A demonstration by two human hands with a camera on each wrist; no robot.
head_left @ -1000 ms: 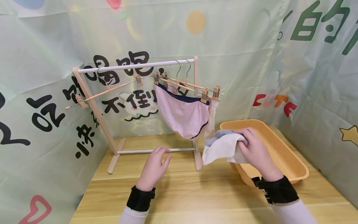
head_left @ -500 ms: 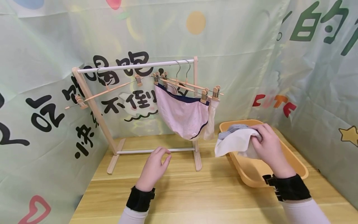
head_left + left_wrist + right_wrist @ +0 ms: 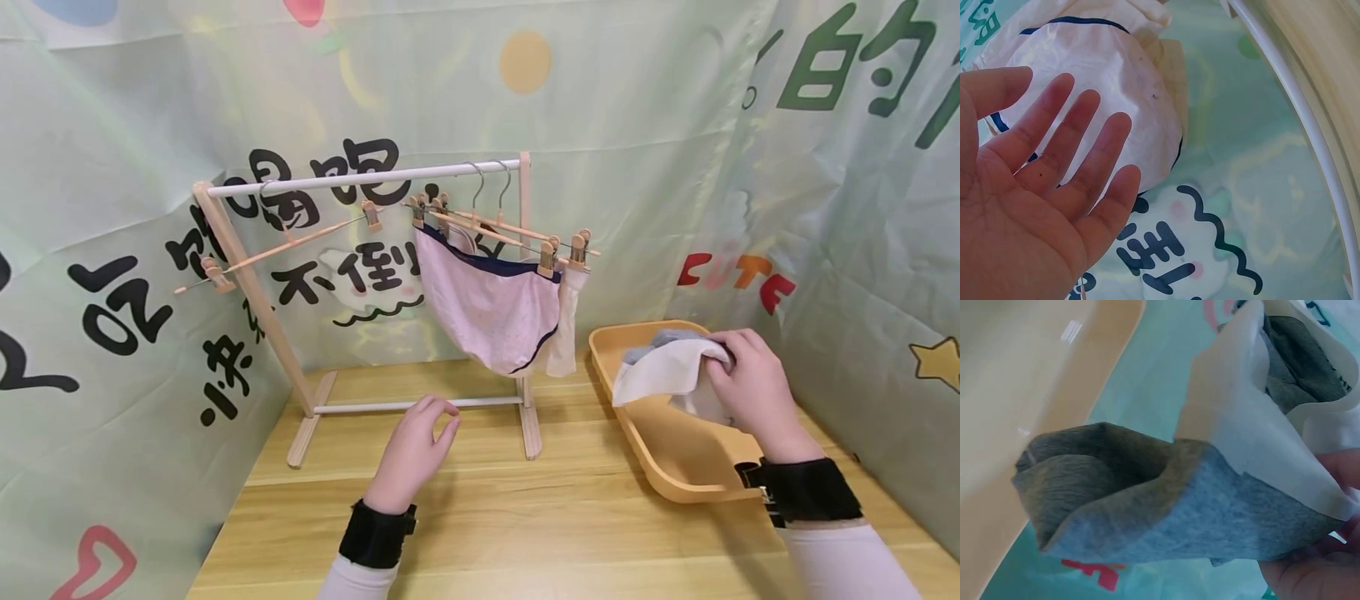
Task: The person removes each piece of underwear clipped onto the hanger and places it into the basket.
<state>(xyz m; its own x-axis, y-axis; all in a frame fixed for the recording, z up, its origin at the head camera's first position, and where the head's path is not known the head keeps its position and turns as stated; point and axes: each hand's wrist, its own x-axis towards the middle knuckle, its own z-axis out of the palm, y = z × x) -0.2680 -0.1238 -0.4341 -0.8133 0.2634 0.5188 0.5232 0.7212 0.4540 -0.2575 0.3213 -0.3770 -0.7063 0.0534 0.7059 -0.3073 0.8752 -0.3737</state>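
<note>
Over the orange basin (image 3: 651,467), my right hand (image 3: 753,387) grips a grey-and-white cloth garment (image 3: 660,371) by one edge, and the rest of it droops to the left. In the right wrist view the soft garment (image 3: 1141,519) shows grey folds and a white panel, with fingertips pinching its corner; its exact kind is unclear. My left hand (image 3: 416,450) hovers before the rack's lower bar, holding nothing. In the left wrist view its palm shows, fingers spread and relaxed. Beyond it, pink underpants (image 3: 491,304) with navy trim hang from a clip hanger.
A small wooden rack (image 3: 255,292) with a white top rail (image 3: 360,177) stands on the wooden table (image 3: 510,533). A hanger (image 3: 292,242) with bare clips hangs at its left. Behind the pink underpants hangs a whitish garment (image 3: 567,325). Printed fabric walls enclose the table.
My right hand has moved right with the grey-and-white garment, from beside the rack to over the basin. The left hand has stayed nearly still.
</note>
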